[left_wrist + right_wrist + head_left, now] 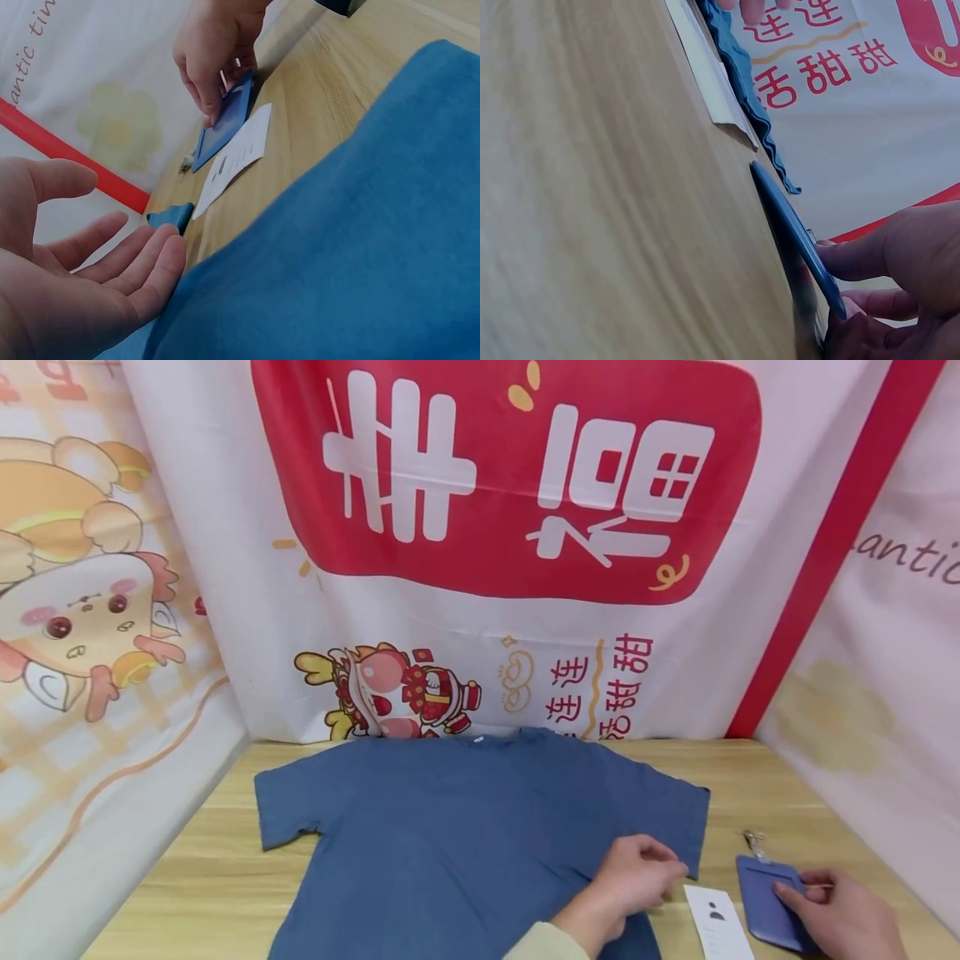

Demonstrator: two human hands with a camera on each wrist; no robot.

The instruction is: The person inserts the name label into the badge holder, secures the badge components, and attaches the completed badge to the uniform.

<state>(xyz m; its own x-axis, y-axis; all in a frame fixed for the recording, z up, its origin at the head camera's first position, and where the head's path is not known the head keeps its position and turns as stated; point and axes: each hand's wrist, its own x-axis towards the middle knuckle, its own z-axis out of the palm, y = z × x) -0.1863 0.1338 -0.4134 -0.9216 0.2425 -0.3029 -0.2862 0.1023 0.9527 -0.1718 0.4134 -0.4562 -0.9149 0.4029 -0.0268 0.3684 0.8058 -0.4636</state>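
My right hand [847, 912] pinches the edge of a blue badge holder [763, 897] at the right of the table, with the thumb on its face. The right wrist view shows the badge holder [791, 225] tilted, one edge raised off the wood. A metal clip [754, 843] sticks out from its far end. To its left lies a white paper card [716, 920] with a small dark figure printed on it. Over the right side of a blue T-shirt [450, 843], my left hand [97, 262] hovers, fingers loosely bent and nothing in them.
The T-shirt is spread across the wooden table [187, 877], sleeves out to both sides and collar at the back edge. Printed white cloth [525, 627] hangs behind the table, and similar cloth [862, 693] borders its right and left sides.
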